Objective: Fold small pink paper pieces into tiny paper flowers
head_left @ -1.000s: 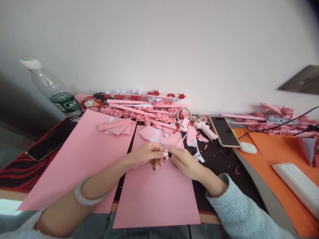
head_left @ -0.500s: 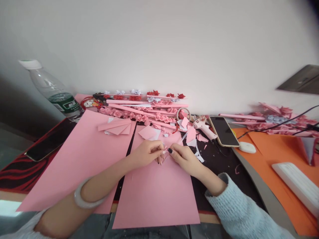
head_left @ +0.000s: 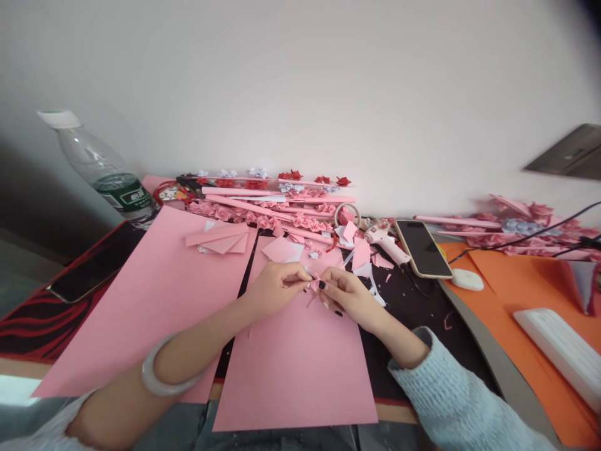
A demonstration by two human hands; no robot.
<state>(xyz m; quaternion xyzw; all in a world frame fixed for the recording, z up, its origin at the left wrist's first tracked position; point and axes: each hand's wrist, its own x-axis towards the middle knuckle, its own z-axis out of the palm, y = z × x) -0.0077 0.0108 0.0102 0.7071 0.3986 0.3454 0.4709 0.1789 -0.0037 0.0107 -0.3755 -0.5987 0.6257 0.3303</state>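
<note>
Between my fingertips is a small pink paper flower (head_left: 315, 285), held just above a large pink sheet (head_left: 300, 369). My left hand (head_left: 280, 285) pinches its left side with thumb and forefinger. On the other side, my right hand (head_left: 346, 293) grips it between the thumb and fingers, dark nails showing. A thin pink strip hangs below the flower. Behind my hands lie a pink paper square (head_left: 280, 248) and white scraps. A stack of folded pink pieces (head_left: 225, 240) rests on the left pink sheet (head_left: 173, 294).
Paper flower stems (head_left: 263, 210) are piled along the wall. A tape roll (head_left: 347, 215), a glue gun (head_left: 387, 244) and a phone (head_left: 422, 248) lie at the back right. A water bottle (head_left: 110, 169) stands at left. Orange sheets (head_left: 507, 282) and a white keyboard (head_left: 561, 347) are at right.
My hands have drawn slightly apart around the flower, so more of it shows. My right fingers have spread lower, and my left lower fingers have curled in.
</note>
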